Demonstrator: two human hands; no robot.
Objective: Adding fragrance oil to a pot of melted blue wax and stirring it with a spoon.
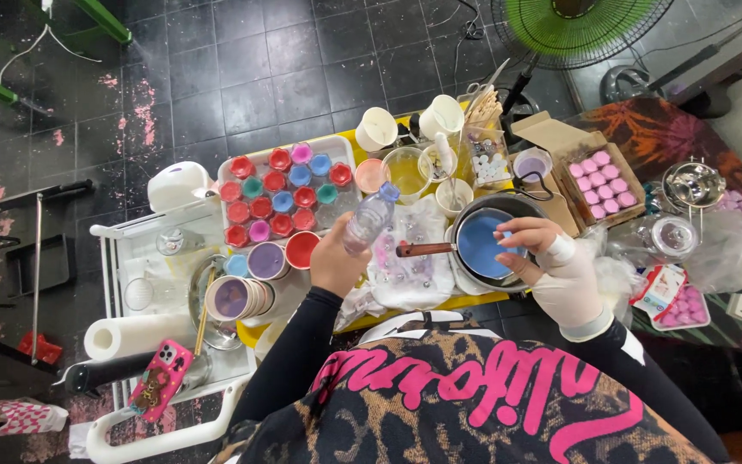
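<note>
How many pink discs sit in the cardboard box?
10 pink discs show in the cardboard box, right of the pan, in rows of two or three; others may be hidden.

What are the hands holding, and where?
Left hand grips a clear plastic bottle around its lower body. Right hand pinches something small and blue over the pan.

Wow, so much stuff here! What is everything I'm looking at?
Clear plastic bottle: one, held over the table middle.
Pan: one, blue liquid inside, wooden handle, right of centre.
Small cups on tray: many; red, blue, pink, teal; left of centre.
Pink round pieces in box: about a dozen, right.
White cups: two, far edge.
Paper towel roll: one, white, lower left.
Phone: one, pink case, lower left.
Fan: one, green, top right.
Left hand: grips the bottle.
Right hand: white wrap, fingers over the pan.
</note>
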